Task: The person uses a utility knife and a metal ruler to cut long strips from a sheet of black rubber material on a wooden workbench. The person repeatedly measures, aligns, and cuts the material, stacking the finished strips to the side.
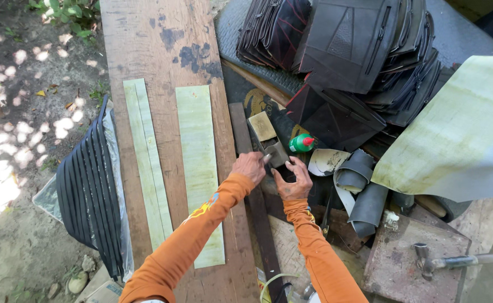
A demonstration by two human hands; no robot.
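Note:
My left hand (250, 166) and my right hand (293, 179) meet over a small dark block-like container (277, 152), beside a long dark wooden strip (257, 224). My right hand's fingers curl around the container's near side. My left hand pinches a thin pale stick whose tip touches the container. An open tan rectangular tin (262, 125) lies just beyond it. A green bottle with a red cap (301, 143) lies to the right of the container.
A long wooden board (168, 50) carries a wide pale green strip (200, 168) and narrower ones (145, 163). Stacked black strips (86, 191) lie left. Black zippered pieces (358, 50), a large pale sheet (459, 134), black rolls (358, 185) and a hammer (454, 261) are at right.

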